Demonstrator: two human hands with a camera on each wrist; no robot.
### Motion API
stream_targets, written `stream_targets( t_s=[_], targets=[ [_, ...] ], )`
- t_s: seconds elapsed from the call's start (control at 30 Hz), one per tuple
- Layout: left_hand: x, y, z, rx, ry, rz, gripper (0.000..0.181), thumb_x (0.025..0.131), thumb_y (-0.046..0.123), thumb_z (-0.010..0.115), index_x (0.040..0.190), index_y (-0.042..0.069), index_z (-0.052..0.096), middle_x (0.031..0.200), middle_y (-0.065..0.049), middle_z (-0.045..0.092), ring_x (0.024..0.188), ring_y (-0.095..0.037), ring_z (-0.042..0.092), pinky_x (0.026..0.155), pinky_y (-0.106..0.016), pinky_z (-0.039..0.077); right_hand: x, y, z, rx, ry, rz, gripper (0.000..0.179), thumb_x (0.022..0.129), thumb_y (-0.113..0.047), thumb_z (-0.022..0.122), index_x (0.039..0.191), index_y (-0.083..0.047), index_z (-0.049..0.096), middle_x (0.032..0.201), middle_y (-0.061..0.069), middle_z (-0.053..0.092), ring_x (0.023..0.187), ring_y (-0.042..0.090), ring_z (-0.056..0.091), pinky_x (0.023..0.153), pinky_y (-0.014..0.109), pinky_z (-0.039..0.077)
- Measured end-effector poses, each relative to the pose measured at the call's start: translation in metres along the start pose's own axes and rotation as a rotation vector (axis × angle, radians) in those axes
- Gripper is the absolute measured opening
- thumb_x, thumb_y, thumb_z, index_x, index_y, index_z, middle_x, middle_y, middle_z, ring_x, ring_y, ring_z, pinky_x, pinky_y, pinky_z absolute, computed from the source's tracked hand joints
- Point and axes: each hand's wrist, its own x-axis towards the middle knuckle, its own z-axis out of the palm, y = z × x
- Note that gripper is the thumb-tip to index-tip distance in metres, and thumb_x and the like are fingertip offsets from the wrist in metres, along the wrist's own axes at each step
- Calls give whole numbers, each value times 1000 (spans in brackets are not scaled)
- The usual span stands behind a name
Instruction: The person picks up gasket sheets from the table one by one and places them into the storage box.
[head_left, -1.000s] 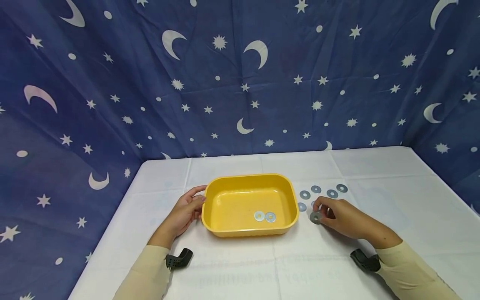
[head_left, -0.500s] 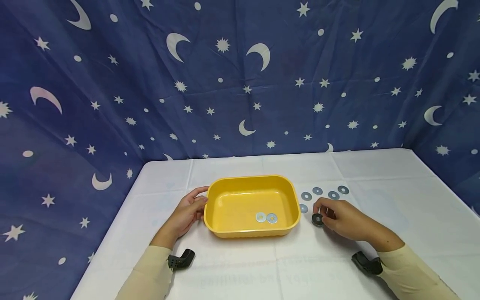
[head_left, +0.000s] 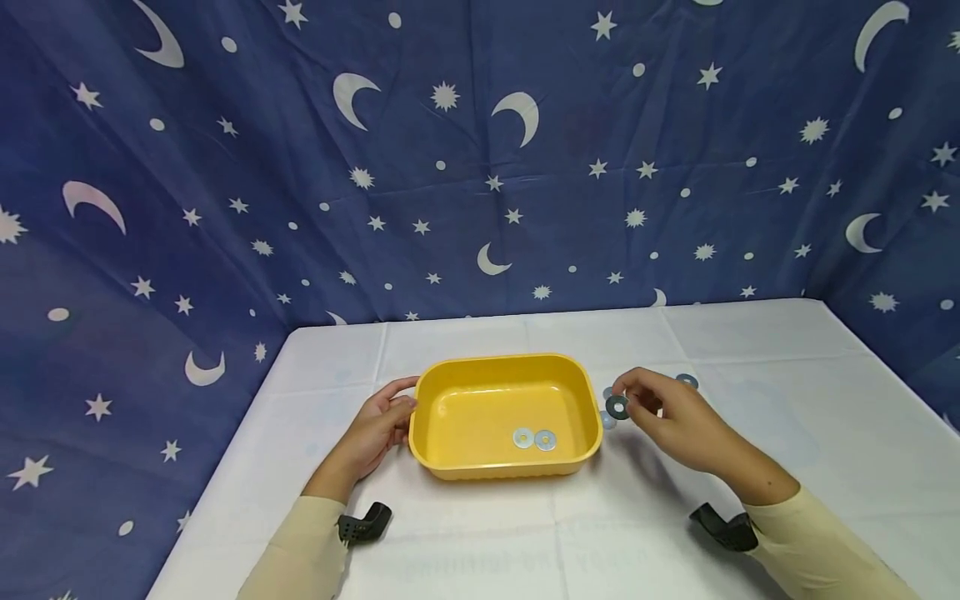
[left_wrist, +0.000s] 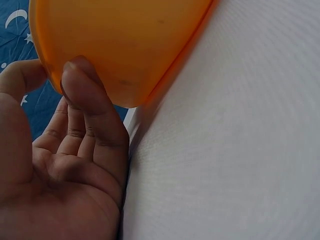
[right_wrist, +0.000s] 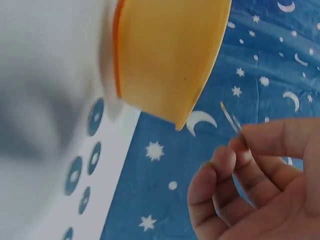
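Observation:
A yellow tray (head_left: 480, 470) sits on the white table with two silver washers, a left washer (head_left: 517, 437) and a right washer (head_left: 539, 445), flat inside it. My left hand (head_left: 367, 437) rests against the tray's left end; its fingers touch the outer wall in the left wrist view. Just outside the tray's right end, my right hand (head_left: 682, 421) pinches a dark washer (head_left: 610, 408) between thumb and fingertips. In the right wrist view that washer (right_wrist: 229, 116) shows edge-on, raised off the table.
Several loose washers lie right of the tray, seen in the right wrist view, among them a near washer (right_wrist: 92, 120). In the head view my right hand hides most, with one far washer (head_left: 692, 384) showing behind it. A blue star-patterned curtain (head_left: 480, 167) stands behind the table.
My right hand has lifted the dark washer from the table and carried it slightly left and away from me. It now covers more of the loose washers. The left hand stays at the tray.

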Motion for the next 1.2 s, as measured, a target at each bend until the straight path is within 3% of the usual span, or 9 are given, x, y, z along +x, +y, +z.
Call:
stream_targets(
  t_s=[0.17, 0.67, 1.2],
  targets=[
    [0, -1, 0, 1, -7, 13, 52, 101, 19, 55, 150, 12, 37, 98, 0, 64, 64, -10, 56, 57, -19, 49, 14, -11, 2, -33, 14, -42, 22, 93, 2, 58, 105, -15, 66, 80, -4, 58, 70, 10, 54, 61, 23, 47],
    [1, -1, 0, -7, 8, 20, 52, 101, 18, 57, 149, 11, 39, 100, -2, 65, 64, -10, 55, 57, -19, 49, 53, -24, 28, 26, -132, -82, 21, 92, 3, 59, 105, -11, 67, 85, 1, 60, 74, 16, 54, 64, 25, 50],
    [1, -2, 0, -12, -3, 29, 50, 100, 16, 55, 148, 11, 40, 96, 0, 65, 64, -10, 56, 56, -20, 47, 73, -27, 55, -73, -212, -172, 17, 92, 2, 62, 102, -10, 68, 81, -2, 60, 71, 10, 50, 64, 23, 46]
  ],
)
